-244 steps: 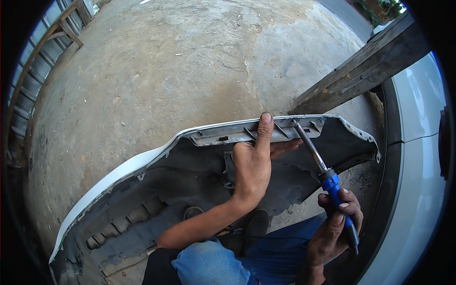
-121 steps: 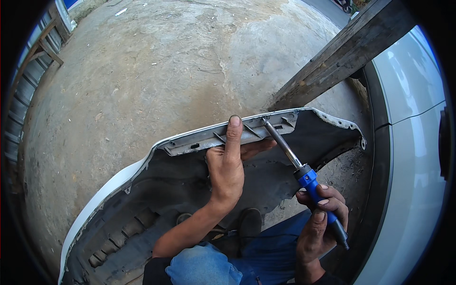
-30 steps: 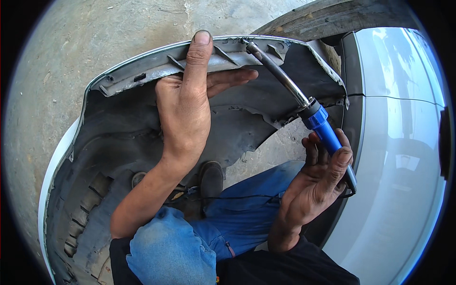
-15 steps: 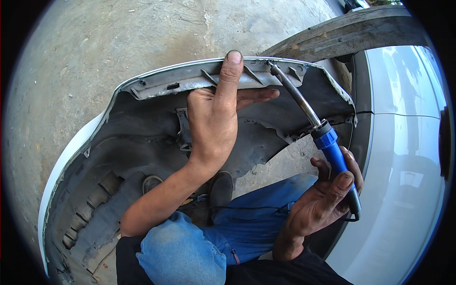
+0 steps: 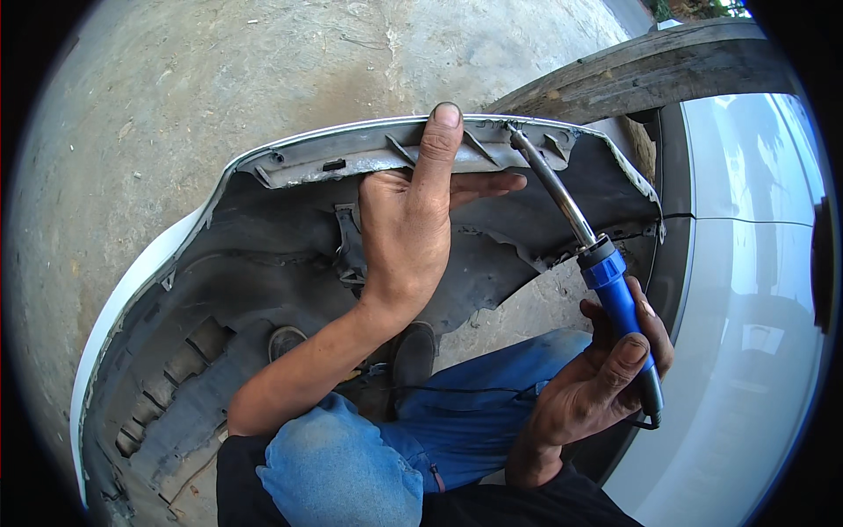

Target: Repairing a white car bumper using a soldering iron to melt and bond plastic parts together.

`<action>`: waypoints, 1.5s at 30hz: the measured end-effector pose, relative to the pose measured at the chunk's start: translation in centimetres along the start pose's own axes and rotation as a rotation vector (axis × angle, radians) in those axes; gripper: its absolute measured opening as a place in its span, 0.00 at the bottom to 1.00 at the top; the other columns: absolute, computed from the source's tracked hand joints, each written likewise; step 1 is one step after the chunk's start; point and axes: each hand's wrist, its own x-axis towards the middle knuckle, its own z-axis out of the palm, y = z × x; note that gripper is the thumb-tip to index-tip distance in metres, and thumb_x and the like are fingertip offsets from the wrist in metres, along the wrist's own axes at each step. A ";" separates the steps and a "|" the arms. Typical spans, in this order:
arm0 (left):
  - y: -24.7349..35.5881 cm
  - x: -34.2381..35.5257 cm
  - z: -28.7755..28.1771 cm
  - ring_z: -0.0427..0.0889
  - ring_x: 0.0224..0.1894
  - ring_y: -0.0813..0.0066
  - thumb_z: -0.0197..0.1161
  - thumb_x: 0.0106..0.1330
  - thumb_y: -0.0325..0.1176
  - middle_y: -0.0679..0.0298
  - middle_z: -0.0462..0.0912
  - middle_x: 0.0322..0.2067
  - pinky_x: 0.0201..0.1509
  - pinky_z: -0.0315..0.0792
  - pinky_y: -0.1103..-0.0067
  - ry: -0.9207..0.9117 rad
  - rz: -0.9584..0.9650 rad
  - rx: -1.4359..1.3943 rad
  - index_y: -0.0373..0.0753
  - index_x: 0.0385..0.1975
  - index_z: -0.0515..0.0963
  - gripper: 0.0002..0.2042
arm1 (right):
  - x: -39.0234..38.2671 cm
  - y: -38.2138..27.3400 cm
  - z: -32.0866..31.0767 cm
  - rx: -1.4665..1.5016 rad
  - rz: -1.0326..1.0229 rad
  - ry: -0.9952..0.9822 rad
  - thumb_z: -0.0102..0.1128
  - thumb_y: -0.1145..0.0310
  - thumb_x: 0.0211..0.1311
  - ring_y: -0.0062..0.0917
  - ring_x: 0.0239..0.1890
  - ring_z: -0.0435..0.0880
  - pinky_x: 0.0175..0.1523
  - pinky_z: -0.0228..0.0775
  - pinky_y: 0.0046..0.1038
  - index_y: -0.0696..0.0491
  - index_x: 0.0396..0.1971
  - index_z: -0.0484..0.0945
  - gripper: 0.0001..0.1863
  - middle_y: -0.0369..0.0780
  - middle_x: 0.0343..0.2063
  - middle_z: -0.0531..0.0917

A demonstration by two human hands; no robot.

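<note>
A car bumper (image 5: 303, 162), white on its outer edge and dark grey inside, lies with its hollow side toward me. My left hand (image 5: 406, 233) holds its far flange, the thumb pressed over the top edge and the fingers stretched out underneath. In my right hand (image 5: 601, 379) is a soldering iron (image 5: 615, 294) with a blue handle and a long metal barrel. Its tip rests at the flange's edge, right of my left thumb, where small dark marks run along the plastic. The exact contact under the tip is too small to make out.
White painted car bodywork (image 5: 746, 351) curves along the right side. Behind the bumper, a weathered wooden beam (image 5: 650, 75) slants over the concrete floor (image 5: 237, 88). A black cord (image 5: 474, 388) crosses my jeans. My shoes (image 5: 413, 356) show beneath the bumper's inner panel.
The bumper, both hands and the iron sit slightly lower and further right in the picture, as the whole view has shifted. Both grips are the same, and the tip remains at the flange's edge.
</note>
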 end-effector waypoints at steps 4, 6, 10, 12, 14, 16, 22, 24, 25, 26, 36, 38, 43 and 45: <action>-0.1 0.0 0.0 0.90 0.33 0.56 0.53 0.77 0.46 0.44 0.86 0.31 0.43 0.87 0.67 -0.002 0.002 -0.014 0.21 0.38 0.80 0.26 | -0.1 0.1 0.0 0.002 -0.014 0.006 0.59 0.54 0.70 0.41 0.51 0.84 0.46 0.87 0.37 0.56 0.48 0.72 0.20 0.54 0.45 0.82; -0.1 0.0 0.0 0.90 0.33 0.56 0.53 0.77 0.46 0.44 0.86 0.31 0.43 0.87 0.67 0.000 0.007 -0.025 0.21 0.38 0.80 0.26 | -0.1 0.1 0.0 0.000 -0.022 0.004 0.58 0.54 0.71 0.42 0.51 0.84 0.46 0.87 0.37 0.57 0.48 0.72 0.20 0.54 0.45 0.82; 0.0 0.1 -0.2 0.90 0.33 0.56 0.52 0.77 0.46 0.44 0.86 0.32 0.43 0.87 0.66 0.001 0.013 -0.028 0.21 0.38 0.80 0.26 | -0.1 -0.2 0.2 -0.019 -0.006 0.000 0.58 0.55 0.71 0.42 0.51 0.84 0.47 0.86 0.38 0.57 0.48 0.72 0.20 0.53 0.45 0.82; 0.0 0.1 -0.1 0.90 0.33 0.56 0.52 0.77 0.46 0.44 0.86 0.32 0.43 0.87 0.66 0.005 0.010 -0.021 0.21 0.38 0.80 0.26 | 0.0 -0.2 0.1 -0.019 0.003 0.002 0.58 0.55 0.71 0.41 0.52 0.83 0.48 0.86 0.38 0.57 0.48 0.72 0.20 0.53 0.45 0.82; -0.1 0.0 0.3 0.90 0.33 0.56 0.52 0.77 0.46 0.44 0.86 0.32 0.43 0.87 0.66 0.002 -0.005 0.006 0.22 0.38 0.80 0.25 | 0.2 0.0 -0.2 -0.002 0.026 0.020 0.58 0.55 0.71 0.41 0.52 0.83 0.50 0.84 0.39 0.56 0.47 0.72 0.19 0.53 0.45 0.82; -0.1 0.1 0.0 0.90 0.33 0.56 0.53 0.77 0.46 0.44 0.86 0.32 0.43 0.87 0.66 0.002 -0.006 0.003 0.22 0.38 0.80 0.25 | 0.0 0.0 -0.1 -0.007 0.027 0.020 0.58 0.54 0.71 0.41 0.52 0.83 0.51 0.83 0.39 0.56 0.48 0.72 0.20 0.53 0.45 0.82; -0.1 0.2 0.0 0.90 0.31 0.58 0.56 0.76 0.46 0.51 0.83 0.21 0.36 0.87 0.74 0.032 0.003 -0.057 0.31 0.20 0.77 0.25 | 0.0 -0.1 -0.1 -0.031 0.057 0.020 0.58 0.52 0.71 0.39 0.51 0.84 0.52 0.82 0.38 0.55 0.48 0.73 0.21 0.55 0.45 0.82; -0.1 0.2 0.0 0.90 0.31 0.58 0.56 0.76 0.47 0.51 0.83 0.21 0.35 0.86 0.74 0.041 0.003 -0.060 0.31 0.20 0.77 0.26 | 0.0 -0.2 -0.1 -0.032 0.058 0.018 0.58 0.52 0.71 0.39 0.51 0.84 0.52 0.82 0.37 0.55 0.49 0.73 0.21 0.55 0.45 0.82; -0.2 0.2 -0.1 0.90 0.31 0.58 0.56 0.76 0.47 0.51 0.83 0.21 0.35 0.86 0.74 0.027 0.012 -0.059 0.31 0.20 0.77 0.25 | 0.1 -0.3 -0.1 -0.038 0.060 0.020 0.58 0.52 0.71 0.38 0.50 0.84 0.52 0.82 0.36 0.55 0.49 0.73 0.21 0.55 0.45 0.82; -0.3 0.2 -0.1 0.90 0.31 0.58 0.56 0.76 0.46 0.51 0.83 0.21 0.35 0.87 0.74 0.013 0.021 -0.058 0.31 0.20 0.77 0.25 | 0.1 -0.3 -0.1 -0.044 0.062 0.022 0.58 0.52 0.71 0.38 0.50 0.84 0.52 0.82 0.36 0.55 0.49 0.73 0.20 0.55 0.45 0.82; -0.4 0.4 -0.1 0.89 0.29 0.60 0.55 0.76 0.45 0.56 0.81 0.20 0.34 0.87 0.73 0.012 0.047 -0.080 0.31 0.19 0.78 0.25 | -0.1 -0.1 -0.2 -0.051 0.051 0.025 0.58 0.52 0.71 0.37 0.50 0.84 0.52 0.82 0.35 0.54 0.49 0.73 0.20 0.55 0.45 0.83; -0.5 0.4 -0.2 0.89 0.29 0.61 0.55 0.76 0.44 0.58 0.80 0.20 0.34 0.88 0.73 0.006 0.050 -0.071 0.31 0.19 0.78 0.25 | -0.1 0.0 -0.2 -0.065 0.049 0.023 0.58 0.52 0.71 0.37 0.50 0.84 0.53 0.81 0.35 0.54 0.48 0.73 0.20 0.54 0.45 0.83; -0.3 0.4 0.1 0.89 0.29 0.62 0.55 0.76 0.44 0.58 0.80 0.20 0.35 0.88 0.72 0.026 0.034 -0.078 0.31 0.20 0.78 0.25 | -0.1 -0.2 -0.1 -0.067 0.061 0.026 0.58 0.51 0.71 0.37 0.50 0.84 0.55 0.79 0.36 0.54 0.48 0.73 0.20 0.53 0.45 0.83; -0.2 0.3 0.0 0.89 0.29 0.62 0.55 0.76 0.44 0.58 0.80 0.20 0.35 0.88 0.72 0.033 0.030 -0.085 0.31 0.20 0.78 0.25 | -0.1 -0.2 -0.1 -0.062 0.062 0.027 0.58 0.52 0.71 0.38 0.50 0.84 0.56 0.79 0.38 0.54 0.48 0.73 0.20 0.53 0.45 0.83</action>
